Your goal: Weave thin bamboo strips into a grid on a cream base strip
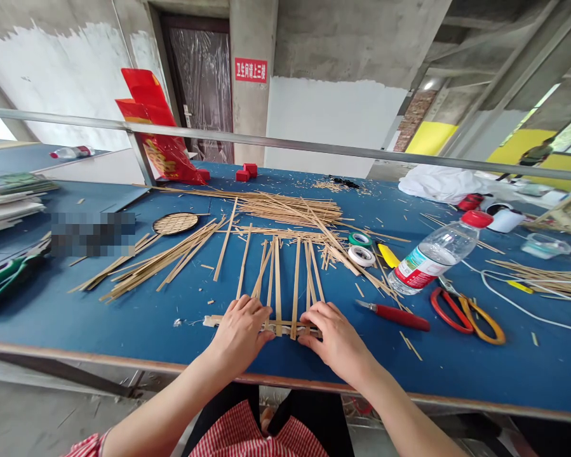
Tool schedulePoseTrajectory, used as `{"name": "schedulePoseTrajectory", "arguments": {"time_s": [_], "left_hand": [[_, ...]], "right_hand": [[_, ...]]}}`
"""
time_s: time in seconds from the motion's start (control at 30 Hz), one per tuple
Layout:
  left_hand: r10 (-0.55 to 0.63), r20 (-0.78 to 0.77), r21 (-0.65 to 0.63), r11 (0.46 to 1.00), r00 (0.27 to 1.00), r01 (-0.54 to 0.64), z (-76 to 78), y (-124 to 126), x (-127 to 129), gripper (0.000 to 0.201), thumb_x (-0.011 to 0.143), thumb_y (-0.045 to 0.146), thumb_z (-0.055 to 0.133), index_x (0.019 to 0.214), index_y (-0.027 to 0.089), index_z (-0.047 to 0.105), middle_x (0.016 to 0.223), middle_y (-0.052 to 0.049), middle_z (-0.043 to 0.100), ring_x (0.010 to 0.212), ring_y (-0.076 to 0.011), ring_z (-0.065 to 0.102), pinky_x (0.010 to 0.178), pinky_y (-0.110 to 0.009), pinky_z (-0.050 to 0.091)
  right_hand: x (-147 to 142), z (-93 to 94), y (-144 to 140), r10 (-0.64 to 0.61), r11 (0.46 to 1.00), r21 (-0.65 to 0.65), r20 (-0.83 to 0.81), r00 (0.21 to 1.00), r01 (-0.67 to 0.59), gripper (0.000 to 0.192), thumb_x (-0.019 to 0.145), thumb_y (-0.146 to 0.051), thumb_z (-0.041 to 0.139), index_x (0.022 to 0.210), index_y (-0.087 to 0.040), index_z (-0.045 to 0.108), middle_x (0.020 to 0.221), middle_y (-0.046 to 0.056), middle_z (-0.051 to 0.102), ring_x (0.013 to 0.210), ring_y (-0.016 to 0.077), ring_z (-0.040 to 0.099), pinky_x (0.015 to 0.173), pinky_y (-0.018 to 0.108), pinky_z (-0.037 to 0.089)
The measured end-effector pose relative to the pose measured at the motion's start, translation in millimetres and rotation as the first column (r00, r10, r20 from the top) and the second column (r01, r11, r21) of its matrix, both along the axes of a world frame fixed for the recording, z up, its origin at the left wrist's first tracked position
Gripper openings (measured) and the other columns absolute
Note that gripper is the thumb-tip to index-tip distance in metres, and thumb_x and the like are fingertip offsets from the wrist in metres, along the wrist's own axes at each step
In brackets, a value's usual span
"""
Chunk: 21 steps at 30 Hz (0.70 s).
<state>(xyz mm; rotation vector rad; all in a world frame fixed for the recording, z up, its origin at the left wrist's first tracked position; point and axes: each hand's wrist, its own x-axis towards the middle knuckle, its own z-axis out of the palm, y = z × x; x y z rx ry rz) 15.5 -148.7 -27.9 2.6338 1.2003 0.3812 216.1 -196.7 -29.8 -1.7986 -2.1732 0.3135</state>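
— What have your hands got?

— My left hand (242, 327) and right hand (331, 333) lie with bent fingers over a row of bamboo strips (278, 285). The near ends meet a flat crosspiece (213, 321), which juts past my left fingers. I can't tell whether either hand clasps or merely presses.

— And the row sits where on the bench (137, 330)?

— Close to the front edge, with the strips pointing toward the back edge. Just a narrow band of blue top lies between my fingers and that front edge.

— Any elbow room?

— More on the left: blue surface stretches from the crosspiece up to a fan of loose strips (166, 260). On the right, a red-handled knife (402, 317) aims its blade my way, with scissors (465, 307) past its handle.

— Farther out?

— A red-capped water bottle (421, 265) stands behind the knife. Beyond the row lies a bigger heap of strips (289, 209), with a round woven piece (174, 223) off to its left. A metal rail (289, 141) crosses toward the back.
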Motion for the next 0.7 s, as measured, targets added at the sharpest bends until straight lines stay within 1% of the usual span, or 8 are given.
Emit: {"name": "schedulePoseTrajectory", "arguments": {"time_s": [0.2, 0.3, 0.4, 0.53, 0.7], "left_hand": [[-0.009, 0.022, 0.029, 1.0, 1.0, 0.008, -0.8, -1.9, 1.4, 0.026, 0.077, 0.029, 0.059, 0.101, 0.023, 0.056, 0.095, -0.004, 0.056, 0.093, -0.0229, 0.046, 0.08, -0.038, 0.037], [-0.033, 0.034, 0.042, 0.999, 0.999, 0.032, -1.6, -3.1, 4.5, 0.027, 0.075, 0.028, 0.061, 0.101, 0.024, 0.056, 0.097, -0.004, 0.054, 0.093, -0.0228, 0.046, 0.081, -0.039, 0.037], [-0.046, 0.045, 0.03, 0.999, 0.998, 0.044, -2.3, -4.7, 8.3, 0.029, 0.074, 0.03, 0.062, 0.101, 0.024, 0.056, 0.097, -0.005, 0.053, 0.093, -0.0226, 0.047, 0.082, -0.039, 0.037], [-0.031, 0.029, 0.001, 1.0, 0.999, 0.031, -3.3, -5.4, 11.3, 0.023, 0.077, 0.027, 0.059, 0.099, 0.023, 0.057, 0.095, -0.005, 0.053, 0.092, -0.0218, 0.048, 0.081, -0.038, 0.038], [-0.024, 0.018, 0.018, 1.0, 1.0, 0.024, -5.8, -5.8, 12.9, 0.019, 0.08, 0.026, 0.055, 0.098, 0.023, 0.057, 0.093, -0.004, 0.053, 0.09, -0.0214, 0.049, 0.079, -0.038, 0.039]], "right_hand": [[-1.1, -0.7, 0.5, 0.003, 1.0, 0.01, 0.011, 1.0, -0.003, 0.012, 0.073, -0.021, 0.063, 0.084, -0.02, 0.059, 0.088, 0.004, 0.058, 0.089, 0.0204, 0.051, 0.077, 0.033, 0.042], [-1.5, -0.3, 0.7, 0.003, 1.0, 0.017, 0.015, 1.0, -0.003, 0.008, 0.074, -0.022, 0.061, 0.082, -0.02, 0.059, 0.087, 0.004, 0.058, 0.087, 0.0202, 0.051, 0.076, 0.033, 0.042], [-1.5, -0.4, 0.5, 0.005, 1.0, 0.024, 0.018, 1.0, -0.005, 0.006, 0.076, -0.022, 0.059, 0.081, -0.02, 0.059, 0.085, 0.004, 0.058, 0.086, 0.0197, 0.052, 0.077, 0.033, 0.042], [-1.5, -1.1, 0.4, 0.007, 1.0, 0.025, 0.018, 1.0, -0.008, 0.004, 0.076, -0.022, 0.059, 0.08, -0.02, 0.059, 0.085, 0.003, 0.058, 0.086, 0.0196, 0.052, 0.076, 0.033, 0.042], [-1.3, 0.1, 1.3, 0.014, 1.0, 0.011, 0.014, 1.0, -0.014, 0.008, 0.075, -0.024, 0.06, 0.082, -0.02, 0.06, 0.086, 0.004, 0.059, 0.087, 0.0205, 0.052, 0.076, 0.033, 0.042]]}}
